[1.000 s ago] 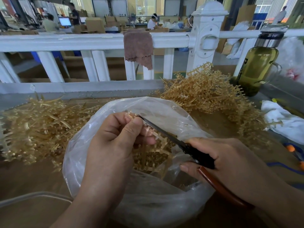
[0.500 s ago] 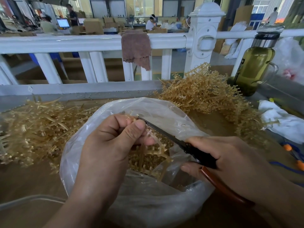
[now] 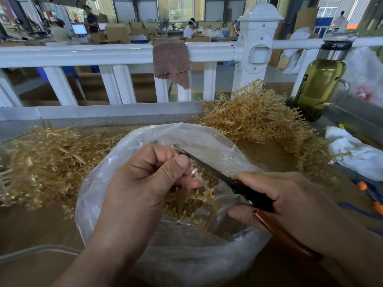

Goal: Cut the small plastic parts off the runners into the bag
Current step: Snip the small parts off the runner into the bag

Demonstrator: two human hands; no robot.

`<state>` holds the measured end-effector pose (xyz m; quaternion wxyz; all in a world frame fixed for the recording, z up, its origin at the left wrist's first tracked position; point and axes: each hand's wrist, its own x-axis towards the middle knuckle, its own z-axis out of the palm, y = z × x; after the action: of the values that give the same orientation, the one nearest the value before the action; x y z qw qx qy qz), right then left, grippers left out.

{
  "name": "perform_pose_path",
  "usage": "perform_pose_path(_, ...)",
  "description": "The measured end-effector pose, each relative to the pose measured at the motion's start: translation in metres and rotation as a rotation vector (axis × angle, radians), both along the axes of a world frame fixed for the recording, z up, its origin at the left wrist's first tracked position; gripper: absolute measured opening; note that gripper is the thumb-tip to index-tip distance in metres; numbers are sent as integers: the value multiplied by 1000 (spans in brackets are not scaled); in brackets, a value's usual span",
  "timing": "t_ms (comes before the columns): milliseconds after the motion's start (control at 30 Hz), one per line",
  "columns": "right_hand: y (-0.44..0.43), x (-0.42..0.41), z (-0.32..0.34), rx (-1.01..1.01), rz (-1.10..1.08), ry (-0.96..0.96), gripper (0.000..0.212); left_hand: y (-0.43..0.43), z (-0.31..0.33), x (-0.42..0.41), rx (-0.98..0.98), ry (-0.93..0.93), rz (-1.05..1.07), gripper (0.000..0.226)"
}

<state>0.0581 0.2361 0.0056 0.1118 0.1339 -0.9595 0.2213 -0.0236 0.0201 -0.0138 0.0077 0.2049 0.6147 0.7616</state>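
Your left grip [image 3: 145, 183] pinched a runner [image 3: 204, 186] above the mouth of the bag [image 3: 145, 133], and your right grip [image 3: 290, 199] wrapped the scissors [image 3: 207, 166], blades meeting the runner there. Small parts [image 3: 186, 206] lay inside the bag. That runner looked light, thin and springy, best held on the stem beside the cut.

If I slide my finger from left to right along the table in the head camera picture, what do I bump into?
First the pile of runners, then the left hand pinching a runner, then the right hand gripping the scissors, then the white cloth.
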Motion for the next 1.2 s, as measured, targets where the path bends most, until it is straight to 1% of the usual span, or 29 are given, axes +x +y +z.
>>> perform_pose_path(100,-1,-1,0,-1,3,13,51,1,-1,0,6,5,4,20)
perform_pose_path(200,0,0,0,30,-4,21,49,2,-3,1,-10,3,26,23)
perform_pose_path(333,-1,0,-1,57,-24,43,39,4,-5,1,-32,14,60,22)
perform_pose_path(433,-3,-1,-1,41,-28,30,37,5,-6,2,-24,9,61,19)
perform_pose_path(700,0,0,2,39,3,27,29,5,-6,3,-75,36,68,23)
perform_pose_path(867,-1,-1,-2,55,-13,22,33,6,-4,5,-55,-11,83,26)
perform_pose_path(967,-1,-3,-7,21,-18,6,36,5,-5,5,-108,-45,98,33)
perform_pose_path(1100,1,-4,-8,9,-36,15,35,4,-6,2,-108,-70,111,31)
perform_pose_path(1200,1,-4,-7,-2,-35,3,36,4,-5,0,-55,-78,103,22)
